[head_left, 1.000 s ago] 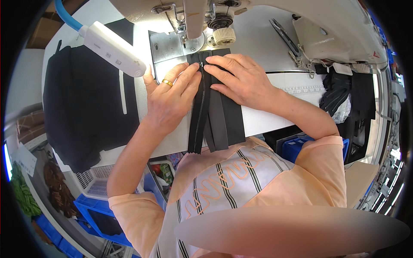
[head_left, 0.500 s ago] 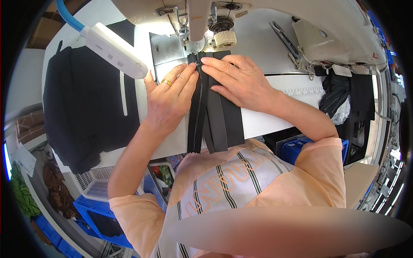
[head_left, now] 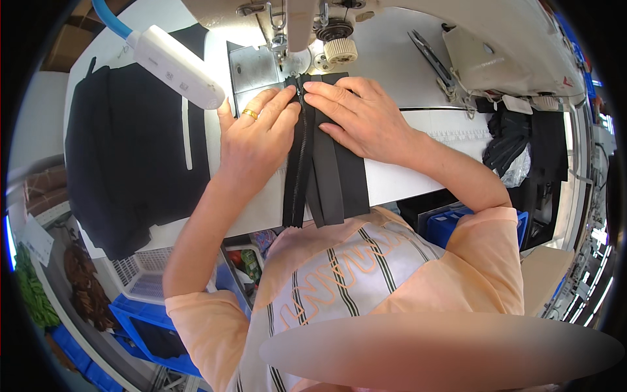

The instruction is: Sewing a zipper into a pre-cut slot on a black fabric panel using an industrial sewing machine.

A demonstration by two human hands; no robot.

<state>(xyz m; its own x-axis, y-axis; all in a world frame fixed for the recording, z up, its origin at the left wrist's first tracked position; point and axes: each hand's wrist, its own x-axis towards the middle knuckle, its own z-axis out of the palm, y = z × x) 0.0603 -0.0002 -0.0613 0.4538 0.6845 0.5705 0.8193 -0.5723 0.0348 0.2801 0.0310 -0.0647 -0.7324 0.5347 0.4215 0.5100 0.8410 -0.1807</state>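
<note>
The black zipper strip [head_left: 299, 163] lies with its long axis running from the near edge of the white tabletop [head_left: 418, 179] straight toward the far edge, its far end pointing at the needle area of the sewing machine [head_left: 307, 39] and its near end hanging just over the near edge. Its toothed middle line shows as a fine ridge between 2 matte woven tapes, and beside it, on the right, flat black fabric bands [head_left: 339, 176] lie along the same axis. The left hand [head_left: 255, 140], with a gold ring on 1 finger, rests flat on the tabletop against the strip's left side, its fingers stretched out and pressing down rather than closed around anything. The right hand [head_left: 356, 117] lies flat on the bands at the strip's right side, fingers likewise extended and pressing, the fingertips of both hands nearly meeting just before the shiny metal needle plate [head_left: 251, 72]. A white, rounded bar lamp [head_left: 176, 65] on a blue flexible neck slants over the tabletop's far left part. A heap of soft black fabric [head_left: 130, 157] covers the left end of the tabletop. Metal scissors [head_left: 434, 62] lie near the far right corner. Below the left edge, a white perforated plastic basket [head_left: 140, 274] stands above blue crates [head_left: 150, 330]; what the crates hold cannot be told.
</note>
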